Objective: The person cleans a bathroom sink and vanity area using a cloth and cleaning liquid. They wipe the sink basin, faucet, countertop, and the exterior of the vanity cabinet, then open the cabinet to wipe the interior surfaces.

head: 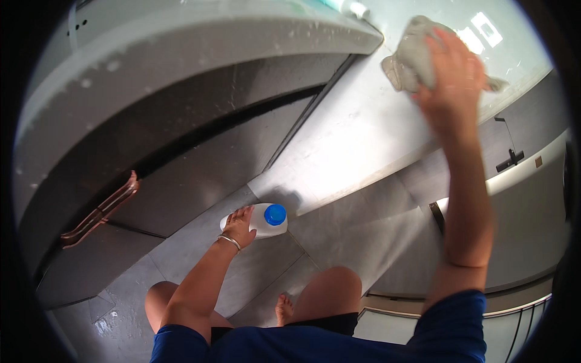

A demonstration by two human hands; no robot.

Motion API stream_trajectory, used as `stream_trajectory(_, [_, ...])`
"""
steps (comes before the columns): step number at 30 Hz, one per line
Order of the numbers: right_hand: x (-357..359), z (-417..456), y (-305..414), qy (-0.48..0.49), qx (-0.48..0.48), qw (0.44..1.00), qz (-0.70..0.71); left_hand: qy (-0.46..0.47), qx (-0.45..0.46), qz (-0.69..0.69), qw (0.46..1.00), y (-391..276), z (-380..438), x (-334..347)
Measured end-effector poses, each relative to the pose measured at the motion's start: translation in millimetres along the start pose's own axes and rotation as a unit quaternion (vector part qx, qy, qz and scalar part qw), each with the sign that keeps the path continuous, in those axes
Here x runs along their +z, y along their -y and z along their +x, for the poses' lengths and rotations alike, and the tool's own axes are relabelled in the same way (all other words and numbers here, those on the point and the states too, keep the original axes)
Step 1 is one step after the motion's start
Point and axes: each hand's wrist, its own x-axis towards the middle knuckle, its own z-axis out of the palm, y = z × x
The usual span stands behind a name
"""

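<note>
My left hand rests on a white plastic jug with a blue screw cap, low over the grey tiled floor. It lies over the end of the jug away from the cap; its grip is partly hidden. High at the right, my right hand, slightly blurred, holds a bunched grey-beige cloth against a glossy white surface.
A sink cabinet with a white rounded rim and a copper-coloured handle curves along the left. A white panel stands beyond the jug. A black fixture is at the right. The floor looks wet at lower left.
</note>
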Motion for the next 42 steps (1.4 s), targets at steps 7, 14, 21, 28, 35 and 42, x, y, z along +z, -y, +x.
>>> stream_trajectory(7, [126.7, -176.0, 219.7, 0.195, -0.076, 0.961, 0.178, -0.020, 0.051, 0.025, 0.998, 11.7, -2.7, 17.5])
stream_trajectory(14, [92.1, -214.2, 215.1, 0.201, -0.088, 0.951, 0.219, 0.013, 0.017, 0.104, 0.994, 2.7, 4.3, 13.4])
stream_trajectory(21, [-43.9, -55.2, -44.5, 0.023, 0.023, 0.998, -0.060, 0.071, -0.064, 0.039, 0.995, 9.5, 34.3, 19.4])
stream_trajectory(28, [46.8, -89.9, 52.6, 0.107, 0.155, 0.933, 0.307, 0.055, -0.072, 0.074, 0.993, 8.8, 11.2, 1.7])
stream_trajectory(35, [188.2, -312.1, 310.9, 0.313, -0.044, 0.917, 0.244, 0.053, -0.151, 0.073, 0.984, 12.5, -81.6, -34.2])
stream_trajectory(42, [174.1, -364.6, 321.3, 0.318, -0.127, 0.893, 0.291, 0.056, -0.194, 0.050, 0.978, 61.2, -160.0, -67.2])
